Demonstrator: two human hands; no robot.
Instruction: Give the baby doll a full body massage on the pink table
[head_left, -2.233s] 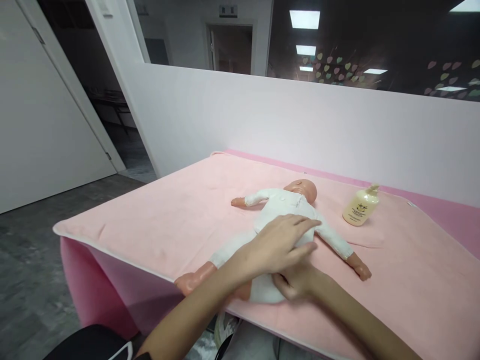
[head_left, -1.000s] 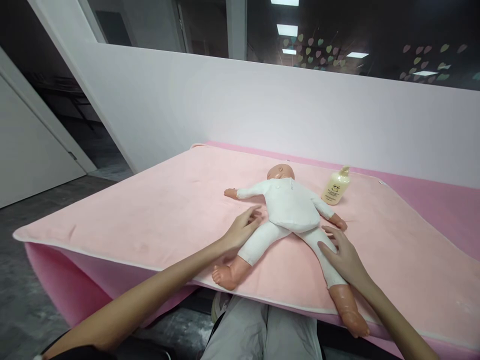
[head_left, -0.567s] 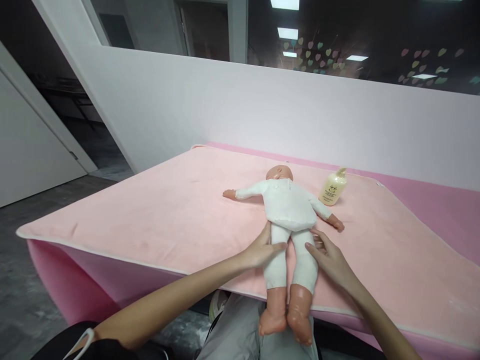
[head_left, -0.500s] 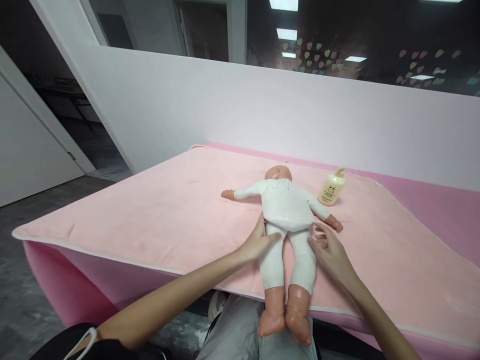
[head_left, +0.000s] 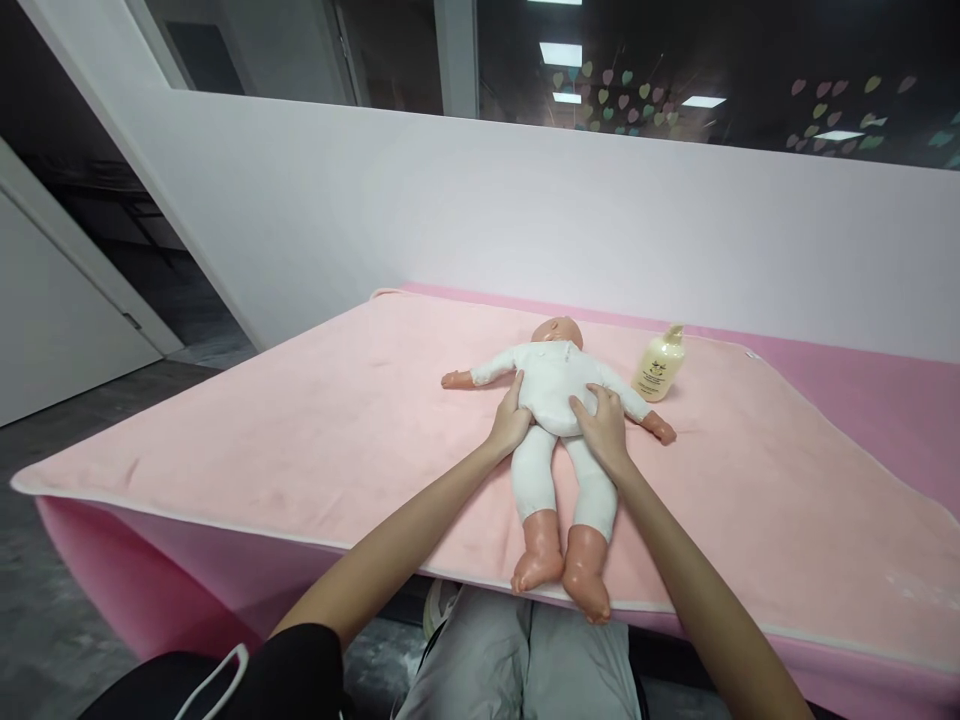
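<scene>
A baby doll [head_left: 551, 390] in a white suit lies on its back on a pink blanket [head_left: 360, 420], head toward the wall, arms spread and feet at the near edge. My left hand [head_left: 512, 422] grips the doll's waist on the left side, thumb over the front and fingers along the flank. On the other side, my right hand [head_left: 604, 425] holds the torso, its thumb and fingers on the white cloth; some fingertips are hidden. A pale yellow pump bottle [head_left: 658, 366] stands just beyond the doll's right-hand-side arm.
The blanket covers a pink padded table [head_left: 862, 390] that meets a low white wall [head_left: 480, 210]. Dark glass with heart stickers rises above the wall. My legs [head_left: 517, 650] are below the near edge. A white door [head_left: 67, 300] stands at the far left.
Both hands have moved from the doll's thighs up to its torso. The doll has shifted away from me, its feet now at the blanket's edge instead of hanging past it.
</scene>
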